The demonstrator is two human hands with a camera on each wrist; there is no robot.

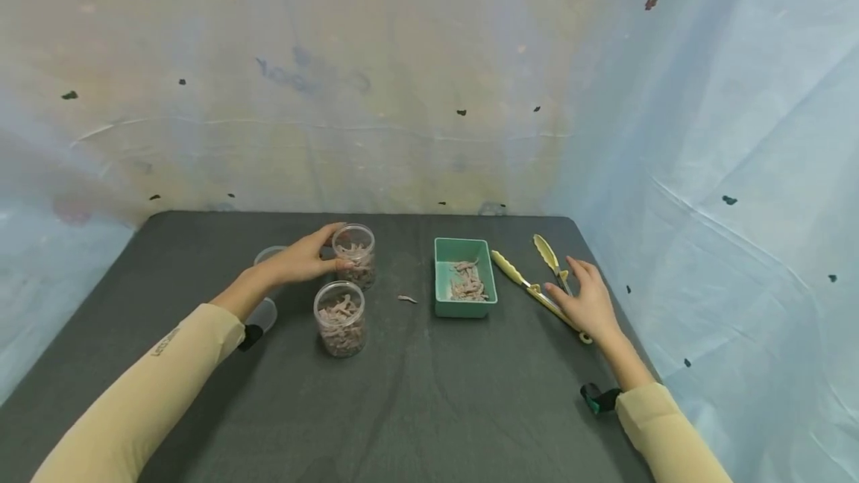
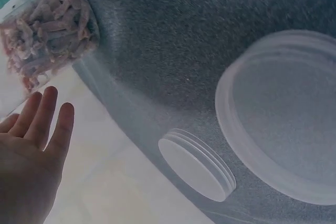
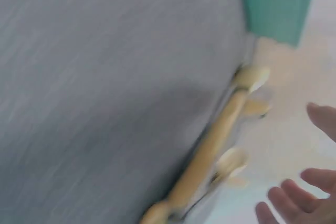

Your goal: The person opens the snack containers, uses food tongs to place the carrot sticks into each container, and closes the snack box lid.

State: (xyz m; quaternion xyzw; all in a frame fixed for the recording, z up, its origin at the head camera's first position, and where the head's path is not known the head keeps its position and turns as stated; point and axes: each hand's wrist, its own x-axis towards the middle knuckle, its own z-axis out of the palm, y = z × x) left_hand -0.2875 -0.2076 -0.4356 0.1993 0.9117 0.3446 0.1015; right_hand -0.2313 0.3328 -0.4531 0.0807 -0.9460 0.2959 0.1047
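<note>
My left hand (image 1: 305,258) is spread at the far clear jar (image 1: 362,274), thumb across its near side. In the left wrist view the fingers (image 2: 44,114) look straight beside the jar (image 2: 55,32), which holds greyish-pink strips; whether they touch it I cannot tell. A second open jar (image 1: 342,330) of the same strips stands nearer. My right hand (image 1: 590,304) hovers, fingers spread, over the right side of yellow-handled tongs (image 1: 549,304), which lie spread apart. In the right wrist view the tongs (image 3: 205,153) are blurred and apart from the fingers.
A green rectangular tray (image 1: 463,309) with some strips stands mid-table, left of the tongs. One loose strip (image 1: 407,299) lies between jars and tray. Two round translucent lids, one small (image 2: 194,169) and one appearing larger (image 2: 283,119), are left of the jars. Plastic sheeting (image 1: 429,80) hangs behind.
</note>
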